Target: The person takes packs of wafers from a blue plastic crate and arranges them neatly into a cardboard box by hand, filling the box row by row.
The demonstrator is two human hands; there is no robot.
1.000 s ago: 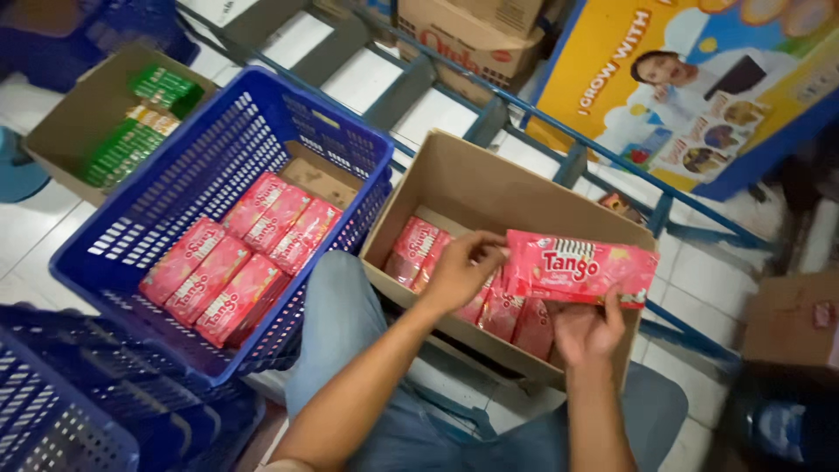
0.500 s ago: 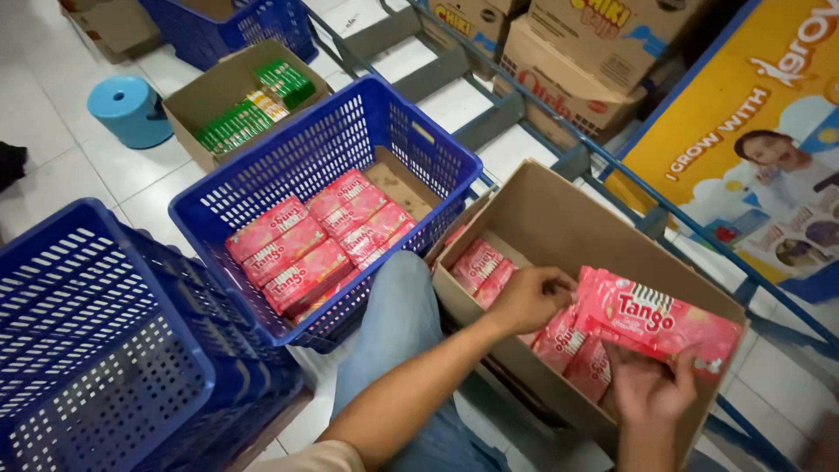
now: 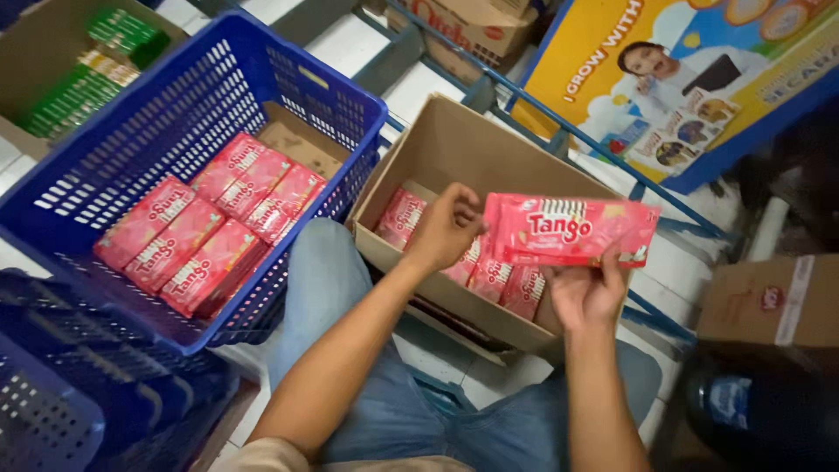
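Observation:
I hold a long pink snack pack [image 3: 572,229] level above an open cardboard box [image 3: 454,149]. My left hand [image 3: 446,229] grips its left end and my right hand [image 3: 587,293] supports it from below near the right end. Inside the box lie several more pink packs [image 3: 489,271], partly hidden by my hands. To the left stands a blue plastic basket [image 3: 175,105] with several of the same pink packs [image 3: 205,232] laid flat on a cardboard sheet at its bottom.
Stacked blue baskets [image 3: 79,393] sit at the lower left. A cardboard box with green packs [image 3: 79,83] is at the upper left. A blue metal rack rail [image 3: 577,140], a yellow poster [image 3: 699,79] and a small brown carton [image 3: 773,301] lie to the right. My jeans-clad legs [image 3: 419,411] are below.
The view shifted and drew closer to the basket and box. Both hands keep holding the pink pack over the cardboard box, now a little higher in the picture.

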